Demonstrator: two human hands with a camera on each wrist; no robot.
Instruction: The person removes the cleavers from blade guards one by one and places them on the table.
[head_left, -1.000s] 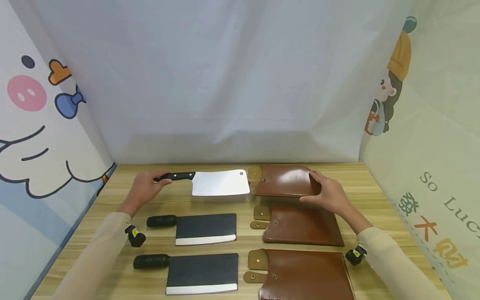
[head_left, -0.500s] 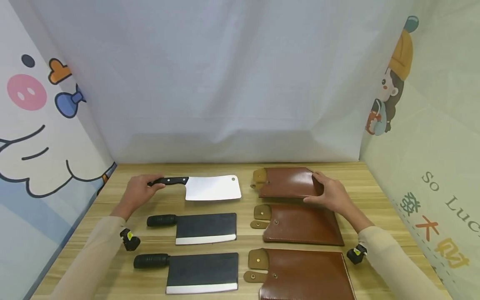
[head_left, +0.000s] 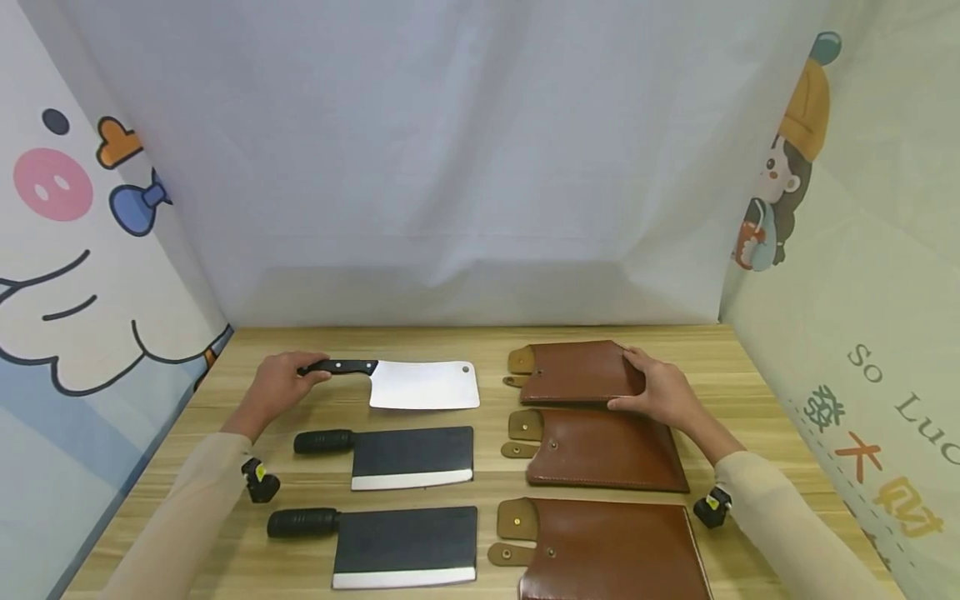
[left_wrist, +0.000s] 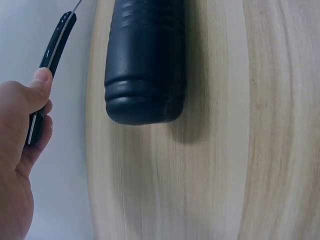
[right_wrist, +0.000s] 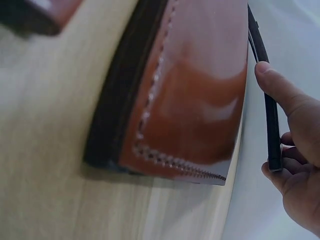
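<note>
My left hand (head_left: 279,385) pinches the end of the black riveted handle (left_wrist: 55,42) of a silver cleaver (head_left: 424,385), whose blade points right at the back of the table. To the right, my right hand (head_left: 663,390) grips the right end of a brown leather knife sheath (head_left: 577,371), thumb on one side and fingers on the other. The sheath's tan flap and strap face the cleaver's tip, with a gap between them. In the right wrist view the held sheath (right_wrist: 270,120) shows edge-on, and another sheath (right_wrist: 200,100) fills the middle.
Two dark cleavers with pale edges, one (head_left: 412,457) in the middle row and one (head_left: 405,547) in front, lie on the wooden table (head_left: 225,475). Beside them on the right lie two more brown sheaths, a middle one (head_left: 607,450) and a front one (head_left: 611,550). A white cloth (head_left: 450,167) hangs behind.
The silver cleaver has moved left and a little nearer, away from the sheath's mouth. The held sheath has shifted slightly right and nearer, opening a gap between the two.
</note>
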